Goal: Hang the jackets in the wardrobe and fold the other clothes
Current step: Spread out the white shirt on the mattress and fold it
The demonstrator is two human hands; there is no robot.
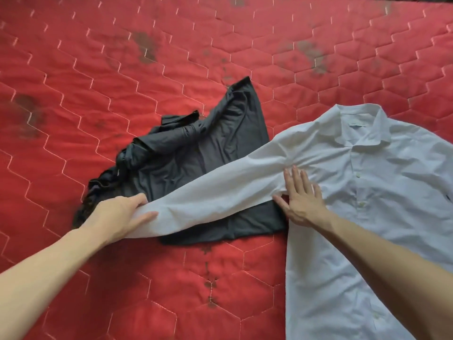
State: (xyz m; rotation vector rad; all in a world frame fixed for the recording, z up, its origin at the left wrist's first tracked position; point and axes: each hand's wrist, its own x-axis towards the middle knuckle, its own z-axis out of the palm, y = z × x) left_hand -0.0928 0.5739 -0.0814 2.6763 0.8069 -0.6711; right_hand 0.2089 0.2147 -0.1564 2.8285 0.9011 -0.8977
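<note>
Head view shows a white shirt lying face up on the red quilted bed, its sleeve stretched across a crumpled dark garment. Left hand grips the cuff end; right hand presses flat, fingers spread, at the armpit. Judging by this, the sleeve fold goes best with the right hand anchoring the seam and the cuff kept taut.

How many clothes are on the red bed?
2. A white shirt lies on the right, its sleeve stretched left across a crumpled dark garment in the middle of the red quilt. More may lie outside the view.
</note>
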